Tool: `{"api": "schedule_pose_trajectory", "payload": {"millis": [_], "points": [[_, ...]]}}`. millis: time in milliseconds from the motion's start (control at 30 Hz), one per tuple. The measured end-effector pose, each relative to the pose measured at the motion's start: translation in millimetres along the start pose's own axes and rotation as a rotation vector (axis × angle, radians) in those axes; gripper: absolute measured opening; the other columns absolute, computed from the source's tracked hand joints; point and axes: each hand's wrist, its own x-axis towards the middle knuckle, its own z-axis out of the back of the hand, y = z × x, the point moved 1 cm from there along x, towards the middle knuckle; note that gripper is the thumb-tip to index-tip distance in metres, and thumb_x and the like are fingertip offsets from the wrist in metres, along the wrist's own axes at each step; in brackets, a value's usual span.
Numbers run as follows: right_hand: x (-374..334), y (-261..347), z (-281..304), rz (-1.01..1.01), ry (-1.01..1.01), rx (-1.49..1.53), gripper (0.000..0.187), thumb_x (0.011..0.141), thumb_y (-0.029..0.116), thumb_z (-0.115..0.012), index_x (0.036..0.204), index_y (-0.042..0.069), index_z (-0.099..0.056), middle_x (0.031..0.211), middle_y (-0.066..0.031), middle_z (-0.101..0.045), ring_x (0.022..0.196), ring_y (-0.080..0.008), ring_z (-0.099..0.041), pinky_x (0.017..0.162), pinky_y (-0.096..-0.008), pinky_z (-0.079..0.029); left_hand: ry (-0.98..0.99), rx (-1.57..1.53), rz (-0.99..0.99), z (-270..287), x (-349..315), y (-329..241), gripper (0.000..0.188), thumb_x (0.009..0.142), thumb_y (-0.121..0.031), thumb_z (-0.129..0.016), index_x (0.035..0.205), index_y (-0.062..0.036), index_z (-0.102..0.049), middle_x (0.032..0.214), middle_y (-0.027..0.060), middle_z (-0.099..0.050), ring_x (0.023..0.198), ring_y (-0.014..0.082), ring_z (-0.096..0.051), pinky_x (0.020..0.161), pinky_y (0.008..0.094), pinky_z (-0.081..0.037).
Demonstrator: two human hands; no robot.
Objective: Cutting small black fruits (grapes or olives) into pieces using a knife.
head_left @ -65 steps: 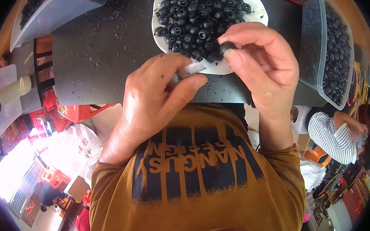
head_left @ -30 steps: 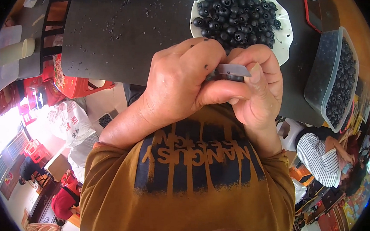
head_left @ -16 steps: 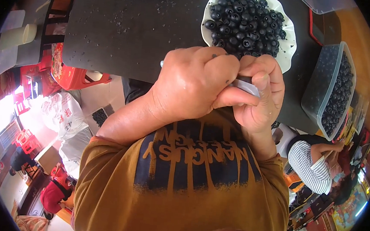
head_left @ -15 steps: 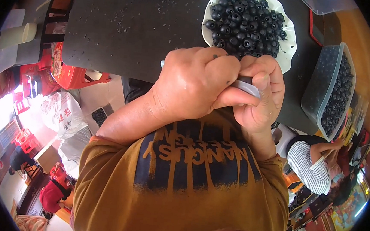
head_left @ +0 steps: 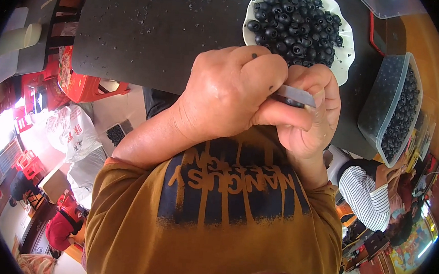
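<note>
A thin grey blade (head_left: 296, 95), flat and narrow, sits pinched between the two hands just near of the white plate, above the near edge of the dark table (head_left: 146, 25). The left hand (head_left: 227, 94) closes over it from the left, its thumb laid along the underside and its fingers curled shut, so what else lies inside that grip cannot be told; the right hand (head_left: 310, 115) wraps round from the right with its fingertips pressed together onto the blade's far end. A small dark thing seems to be tucked under the blade, but it is mostly hidden. The blade looks stiff, light and probably sharp along one edge, so it is best held by its flat faces, as it is here, and it could slip in damp fingers. Just beyond the hands stands the white plate (head_left: 346, 59), scalloped at the rim and heaped with small round black fruits (head_left: 293, 25), many showing a hollowed middle; they look soft, smooth and easily crushed, fit for a light pinch only. To the right a clear plastic tub (head_left: 386, 87) holds more of the same dark fruit, and the corner of another clear tub (head_left: 389, 5) shows at the far right. At the left, below the table, stand red crates (head_left: 83, 84) with printed sides, and nearer lies a crumpled white plastic bag (head_left: 70, 129) with red print.
</note>
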Motion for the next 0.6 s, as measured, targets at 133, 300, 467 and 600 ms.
{"api": "schedule_pose_trajectory", "payload": {"millis": [133, 300, 467, 600], "points": [[-0.3, -1.6, 0.6, 0.017, -0.01, 0.025, 0.017, 0.089, 0.018, -0.053, 0.088, 0.001, -0.051, 0.082, -0.0055, -0.055, 0.072, -0.007, -0.049, 0.066, -0.0192, -0.041, 0.035, 0.066, -0.012, -0.6, 0.2, 0.2, 0.047, 0.064, -0.053, -0.063, 0.066, -0.0091, -0.047, 0.058, 0.0041, -0.047, 0.048, 0.0235, -0.051, 0.041, 0.0309, -0.042], [-0.1, 2.3, 6.1, -0.019, -0.001, -0.139, 0.025, 0.088, 0.027, -0.052, 0.085, 0.003, -0.046, 0.075, -0.007, -0.05, 0.069, -0.0129, -0.047, 0.064, -0.0248, -0.042, 0.061, 0.147, -0.043, -0.6, -1.4, -1.1, 0.046, 0.064, -0.053, -0.063, 0.065, -0.0099, -0.047, 0.058, 0.0033, -0.046, 0.047, 0.022, -0.05, 0.041, 0.0299, -0.042], [1.3, -2.5, -0.5, 0.026, -0.04, 0.067, 0.018, 0.089, 0.018, -0.053, 0.087, 0.001, -0.051, 0.078, -0.0057, -0.055, 0.066, -0.0068, -0.049, 0.063, -0.0186, -0.041, 0.034, 0.144, -0.052, 3.3, 3.6, -2.8, 0.046, 0.063, -0.053, -0.063, 0.065, -0.0096, -0.047, 0.058, 0.0037, -0.046, 0.047, 0.0215, -0.05, 0.041, 0.0291, -0.042], [3.4, -0.4, 1.2, 0.033, 0.044, 0.086, 0.017, 0.089, 0.018, -0.052, 0.087, 0.001, -0.051, 0.08, -0.0067, -0.056, 0.069, -0.0072, -0.051, 0.064, -0.0191, -0.042, 0.005, 0.096, -0.035, 3.0, 6.3, 0.9, 0.047, 0.063, -0.053, -0.063, 0.066, -0.0092, -0.047, 0.06, 0.0042, -0.047, 0.049, 0.0226, -0.051, 0.042, 0.0296, -0.042]]}}
